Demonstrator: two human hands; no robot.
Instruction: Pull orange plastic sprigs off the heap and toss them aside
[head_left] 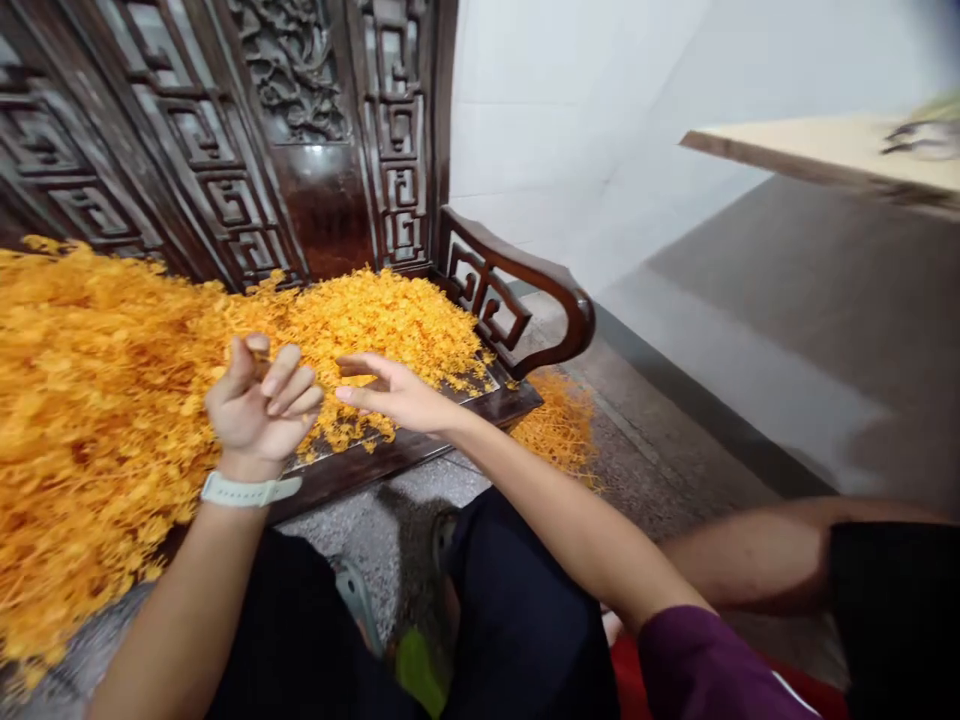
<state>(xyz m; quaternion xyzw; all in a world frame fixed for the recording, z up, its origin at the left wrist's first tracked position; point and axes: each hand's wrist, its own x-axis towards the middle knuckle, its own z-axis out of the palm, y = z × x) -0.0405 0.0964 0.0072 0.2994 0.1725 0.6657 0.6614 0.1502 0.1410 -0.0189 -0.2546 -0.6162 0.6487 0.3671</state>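
My left hand (262,400) is raised palm up in front of the orange-yellow dried flowers (97,390). Its fingers are loosely curled, with a gap to the thumb, and I see nothing held in it. A pale watch strap (247,490) circles that wrist. My right hand (394,390) reaches in from the right, thumb and fingers apart, with nothing visible between them. Behind both hands, a smaller heap of the same flowers (390,320) covers the seat of a dark carved wooden bench (330,215).
The bench's curved armrest (555,290) stands at the right end of the seat. Orange stems (559,425) lie on the floor below it. A light board (810,150) juts in at upper right. Another person's bent leg (757,550) is close on my right.
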